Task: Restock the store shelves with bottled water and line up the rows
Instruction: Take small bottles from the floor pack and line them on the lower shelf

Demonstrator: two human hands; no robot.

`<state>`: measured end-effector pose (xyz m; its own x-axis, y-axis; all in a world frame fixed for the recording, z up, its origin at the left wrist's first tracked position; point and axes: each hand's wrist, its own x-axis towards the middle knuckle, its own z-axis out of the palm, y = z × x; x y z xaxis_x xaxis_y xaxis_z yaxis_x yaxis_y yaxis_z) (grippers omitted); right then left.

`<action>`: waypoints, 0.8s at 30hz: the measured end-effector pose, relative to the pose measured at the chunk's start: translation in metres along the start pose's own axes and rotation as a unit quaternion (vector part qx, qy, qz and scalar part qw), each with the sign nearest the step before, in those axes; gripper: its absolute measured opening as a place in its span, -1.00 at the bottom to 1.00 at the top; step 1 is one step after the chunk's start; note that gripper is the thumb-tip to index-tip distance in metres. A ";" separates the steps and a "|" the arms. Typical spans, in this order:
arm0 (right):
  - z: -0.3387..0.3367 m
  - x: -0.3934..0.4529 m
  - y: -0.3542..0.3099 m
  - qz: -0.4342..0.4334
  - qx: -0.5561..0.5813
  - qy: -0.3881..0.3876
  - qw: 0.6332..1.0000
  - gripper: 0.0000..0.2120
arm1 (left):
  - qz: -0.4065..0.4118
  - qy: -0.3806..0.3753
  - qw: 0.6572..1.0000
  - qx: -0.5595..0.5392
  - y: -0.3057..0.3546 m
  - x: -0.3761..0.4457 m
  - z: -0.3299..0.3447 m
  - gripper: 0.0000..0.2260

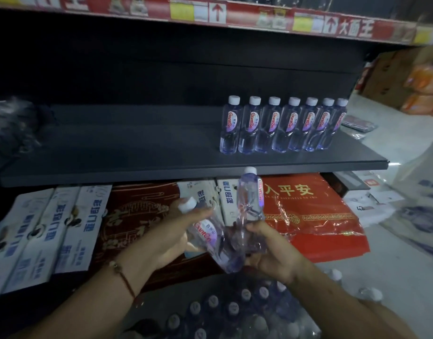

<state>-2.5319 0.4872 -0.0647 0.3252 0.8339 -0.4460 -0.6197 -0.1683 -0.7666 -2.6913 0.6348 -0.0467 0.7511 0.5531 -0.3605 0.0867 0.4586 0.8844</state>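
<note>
I see my left hand (pixel 176 231) gripping one tilted water bottle (pixel 205 234) and my right hand (pixel 266 250) gripping an upright bottle (pixel 250 192) by its base, both below the dark shelf (pixel 137 143). Seven bottles (pixel 282 124) stand in a row at the shelf's right end. The opened pack (pixel 235 311) sits beneath my hands.

Seven water bottles (pixel 281 126) stand in a row at the right end of the dark shelf (pixel 137 152). Below the shelf's front edge, the left hand (pixel 178 231) grips a tilted bottle (pixel 208 233); the right hand (pixel 271 253) holds an upright bottle (pixel 250 192) above the bottle pack (pixel 235 311).
</note>
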 end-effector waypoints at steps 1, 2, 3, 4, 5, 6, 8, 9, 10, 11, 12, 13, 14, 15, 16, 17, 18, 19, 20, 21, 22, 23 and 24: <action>0.002 0.000 -0.003 -0.004 0.004 0.008 1.000 -0.65 | -0.002 -0.005 1.000 0.008 -0.002 -0.001 -0.003 -0.30; 0.005 0.002 -0.005 0.000 0.010 0.014 1.000 -0.64 | 0.009 0.002 1.000 0.018 -0.003 -0.002 -0.005 -0.33; 0.007 0.006 -0.006 0.006 0.019 0.015 1.000 -0.62 | 0.028 0.024 0.999 0.028 -0.003 -0.002 -0.006 -0.36; 0.011 0.010 -0.008 0.013 0.020 0.010 1.000 -0.59 | 0.046 0.059 0.996 0.038 -0.003 0.000 -0.007 -0.38; 0.015 0.015 -0.008 0.020 0.014 0.003 1.000 -0.58 | 0.060 0.098 0.993 0.038 -0.001 0.003 -0.009 -0.41; 0.021 0.022 -0.010 0.021 0.000 -0.005 1.000 -0.59 | 0.068 0.132 0.988 0.028 0.003 0.005 -0.010 -0.44; 0.039 0.040 -0.018 -0.004 -0.056 0.004 0.998 -0.58 | 0.091 0.181 0.979 0.004 0.016 0.010 -0.014 -0.53; 0.053 0.047 -0.024 -0.033 -0.091 0.016 0.995 -0.59 | 0.109 0.197 0.974 0.004 0.024 0.012 -0.016 -0.55; 0.065 0.058 -0.031 -0.066 -0.117 0.027 0.991 -0.62 | 0.134 0.207 0.969 0.011 0.031 0.013 -0.019 -0.55; 0.074 0.070 -0.038 -0.102 -0.145 0.040 0.983 -0.65 | 0.164 0.217 0.962 0.027 0.038 0.015 -0.022 -0.55; 0.083 0.079 -0.046 -0.138 -0.180 0.059 0.972 -0.64 | 0.193 0.232 0.952 0.058 0.044 0.017 -0.027 -0.57; 0.088 0.090 -0.054 -0.173 -0.222 0.087 0.956 -0.63 | 0.215 0.249 0.940 0.095 0.049 0.019 -0.033 -0.60; 0.091 0.101 -0.062 -0.206 -0.254 0.105 0.939 -0.64 | 0.228 0.263 0.929 0.123 0.053 0.022 -0.039 -0.62; 0.094 0.112 -0.070 -0.231 -0.273 0.120 0.926 -0.70 | 0.235 0.267 0.925 0.130 0.057 0.024 -0.045 -0.61; 0.095 0.124 -0.077 -0.257 -0.280 0.130 0.916 -0.74 | 0.233 0.266 0.928 0.119 0.061 0.026 -0.050 -0.59; 0.098 0.135 -0.085 -0.276 -0.293 0.148 0.903 -0.75 | 0.229 0.264 0.931 0.101 0.064 0.027 -0.055 -0.57; 0.100 0.145 -0.090 -0.289 -0.313 0.172 0.888 -0.72 | 0.229 0.262 0.934 0.087 0.066 0.028 -0.058 -0.59; 0.105 0.152 -0.096 -0.297 -0.335 0.194 0.873 -0.67 | 0.231 0.259 0.934 0.082 0.068 0.029 -0.062 -0.63; 0.105 0.163 -0.100 -0.304 -0.357 0.215 0.857 -0.64 | 0.235 0.259 0.933 0.081 0.068 0.029 -0.065 -0.66; 0.106 0.173 -0.103 -0.304 -0.377 0.232 0.843 -0.62 | 0.240 0.259 0.932 0.084 0.067 0.031 -0.069 -0.63; 0.106 0.182 -0.104 -0.301 -0.397 0.246 0.831 -0.60 | 0.244 0.259 0.931 0.086 0.067 0.031 -0.071 -0.58; 0.104 0.192 -0.104 -0.289 -0.419 0.263 0.820 -0.60 | 0.247 0.256 0.931 0.086 0.066 0.032 -0.073 -0.51; 0.104 0.201 -0.104 -0.282 -0.443 0.279 0.804 -0.59 | 0.248 0.255 0.931 0.085 0.065 0.032 -0.074 -0.47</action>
<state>-2.4768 0.7265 -0.0267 0.7997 0.5841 0.1390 0.4094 -0.3612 -0.8378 -2.7097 0.7343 -0.0224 0.3226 0.9452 0.0491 -0.0530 -0.0337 0.9980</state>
